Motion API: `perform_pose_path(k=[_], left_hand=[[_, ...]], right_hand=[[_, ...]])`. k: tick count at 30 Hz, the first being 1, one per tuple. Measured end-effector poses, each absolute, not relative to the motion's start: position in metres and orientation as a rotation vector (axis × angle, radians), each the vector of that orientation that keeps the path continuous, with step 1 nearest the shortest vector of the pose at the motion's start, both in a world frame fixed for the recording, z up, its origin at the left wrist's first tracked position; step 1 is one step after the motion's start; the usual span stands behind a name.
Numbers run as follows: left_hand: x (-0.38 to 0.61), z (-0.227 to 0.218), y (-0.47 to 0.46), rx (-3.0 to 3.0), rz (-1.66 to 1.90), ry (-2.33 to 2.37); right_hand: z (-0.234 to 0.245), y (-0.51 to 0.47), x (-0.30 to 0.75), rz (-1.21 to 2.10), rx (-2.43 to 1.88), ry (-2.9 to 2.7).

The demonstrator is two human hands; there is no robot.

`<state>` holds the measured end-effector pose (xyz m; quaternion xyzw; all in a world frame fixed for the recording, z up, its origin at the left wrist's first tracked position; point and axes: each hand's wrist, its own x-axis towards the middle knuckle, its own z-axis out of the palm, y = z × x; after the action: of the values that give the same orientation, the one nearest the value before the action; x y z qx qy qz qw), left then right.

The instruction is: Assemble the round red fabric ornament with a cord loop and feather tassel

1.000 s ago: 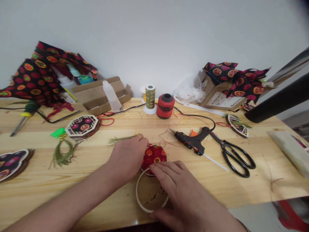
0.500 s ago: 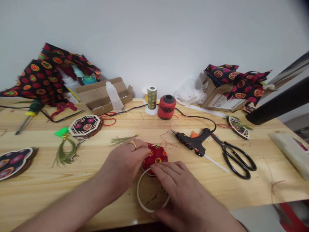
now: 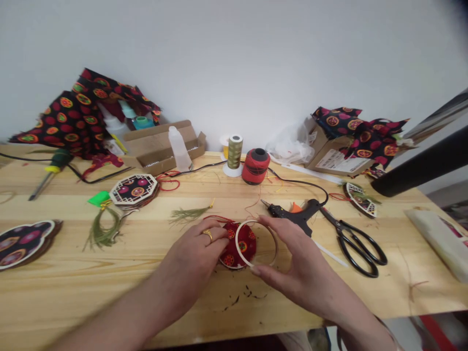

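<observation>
Pine table, left hand on cloth, right hand gripping hoop

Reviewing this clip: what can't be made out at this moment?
Head view:
Red printed fabric disc: left part hidden by the left hand.
Pale hoop: part hidden by the right hand, which also blurs.
Shipping label on the cardboard box: print too small to read.
Black tube: cut off by the right edge.

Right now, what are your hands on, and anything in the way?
Left hand on red printed fabric round. Right hand holding wooden hoop over it. Black glue gun just beyond right hand.
</observation>
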<state>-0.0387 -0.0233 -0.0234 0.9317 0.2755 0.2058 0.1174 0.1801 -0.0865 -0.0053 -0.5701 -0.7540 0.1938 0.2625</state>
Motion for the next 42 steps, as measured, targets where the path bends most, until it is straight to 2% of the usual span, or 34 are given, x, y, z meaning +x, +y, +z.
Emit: perform_pose_path(k=[6, 13, 20, 42], left_hand=[[-0.041, -0.037, -0.036, 2.751, 0.589, 0.863], [-0.043, -0.035, -0.043, 2.665, 0.776, 0.928], [-0.051, -0.03, -0.048, 2.56, 0.961, 1.245], [-0.054, -0.038, -0.047, 2.521, 1.033, 1.134]], right_hand=[[0.005, -0.069, 0.161, 0.552, -1.589, -2.116], [0.0, -0.066, 0.154, 0.547, -1.635, -2.089], [-0.005, -0.066, 0.146, 0.492, -1.593, -2.127], [-0.014, -0.066, 0.144, 0.548, -1.538, -2.109]])
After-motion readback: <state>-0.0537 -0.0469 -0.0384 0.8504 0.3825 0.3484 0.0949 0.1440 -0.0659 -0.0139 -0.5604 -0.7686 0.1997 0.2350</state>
